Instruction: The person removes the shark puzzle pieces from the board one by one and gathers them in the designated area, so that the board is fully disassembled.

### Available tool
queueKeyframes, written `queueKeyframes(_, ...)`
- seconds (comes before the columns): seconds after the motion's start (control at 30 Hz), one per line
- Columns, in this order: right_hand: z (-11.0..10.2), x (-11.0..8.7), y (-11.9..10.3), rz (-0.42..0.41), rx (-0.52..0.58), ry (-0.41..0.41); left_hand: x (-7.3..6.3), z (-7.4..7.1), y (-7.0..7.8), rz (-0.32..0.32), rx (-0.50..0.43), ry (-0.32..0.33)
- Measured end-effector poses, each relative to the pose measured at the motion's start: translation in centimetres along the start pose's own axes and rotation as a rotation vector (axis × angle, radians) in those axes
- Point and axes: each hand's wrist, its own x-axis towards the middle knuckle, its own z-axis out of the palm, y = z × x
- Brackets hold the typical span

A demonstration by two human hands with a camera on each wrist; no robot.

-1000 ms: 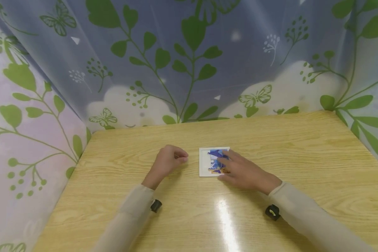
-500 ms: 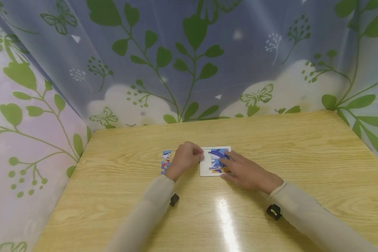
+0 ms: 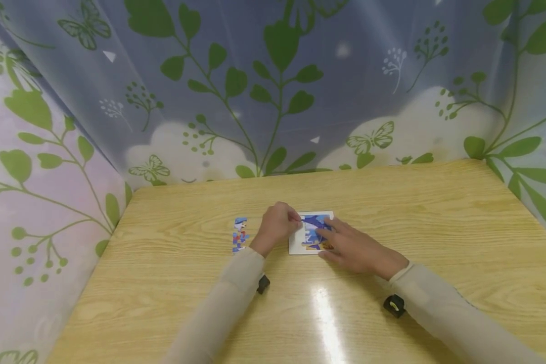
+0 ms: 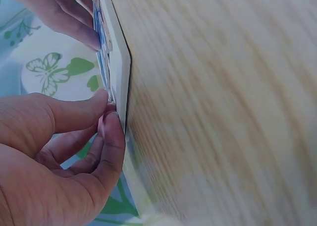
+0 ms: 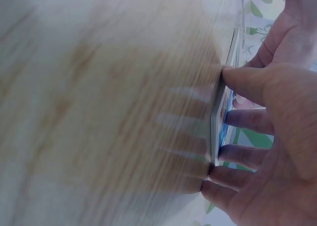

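A white puzzle frame (image 3: 296, 246) lies on the table, its right part filled with a blue picture of joined puzzle pieces (image 3: 313, 236). My left hand (image 3: 278, 226) is at the frame's upper left, thumb and forefinger pinching a small puzzle piece (image 4: 111, 103) mostly hidden by the fingertips. Spread over the frame's right side is my right hand (image 3: 357, 248). In the right wrist view its thumb touches the near edge, two fairly straight fingers rest on the picture, and the other fingertips (image 5: 214, 190) are down by the frame's side.
Left of the frame lies a group of loose puzzle pieces (image 3: 239, 235), blue, red and white, partly beside the left forearm. The wooden table (image 3: 173, 222) meets a leaf-printed curtain (image 3: 273, 101) at the back. Each wrist carries a small black camera (image 3: 394, 306).
My left hand has moved right from beside the frame to its upper left part, uncovering the loose pieces behind it. The right hand has stayed nearly in place on the frame.
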Motion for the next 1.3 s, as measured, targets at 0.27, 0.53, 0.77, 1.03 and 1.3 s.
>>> queueKeyframes(0.27,0.1,0.04,0.19,-0.006,0.001,0.003,0.15,0.4,0.45,-0.037,0.006,0.025)
queueKeyframes(0.53,0.17,0.13,0.16,-0.003,0.001,-0.003,0.26,0.5,0.52,-0.065,-0.004,0.035)
queueKeyframes(0.77,0.25,0.13,0.3,-0.006,-0.002,-0.007,0.3,0.54,0.48,-0.082,-0.045,0.042)
queueKeyframes(1.03,0.19,0.16,0.2,0.008,0.001,-0.015,0.17,0.34,0.42,-0.088,-0.086,0.048)
queueKeyframes(1.3,0.16,0.14,0.22,0.003,-0.007,-0.017,-0.25,0.07,0.28,-0.122,-0.154,0.057)
